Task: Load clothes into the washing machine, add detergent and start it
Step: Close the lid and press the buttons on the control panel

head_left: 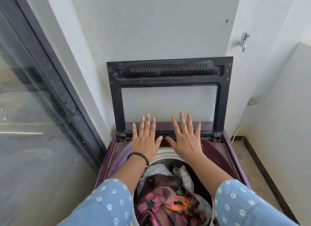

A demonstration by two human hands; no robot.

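Inside drum [168, 156]: mixed clothes [168, 197]; lid [170, 74] up; left hand [145, 138], right hand [186, 138] spread flat, empty.

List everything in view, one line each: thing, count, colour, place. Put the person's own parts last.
washer: one, maroon, centre bottom, in the corner by the wall.
lid: one, black frame with clear pane, raised upright against the wall.
drum: one, white rim, inside the washer.
clothes: a heap, pink, brown, orange and white, in the drum.
tap: one, silver, on the wall, upper right.
door: one, dark frame with glass, left.
bracelet: one, dark beads, on the left wrist.
sleeves: two, light blue with white dots, bottom.
left hand: open, fingers straight, above the washer's rear edge.
right hand: open, fingers spread, beside it.
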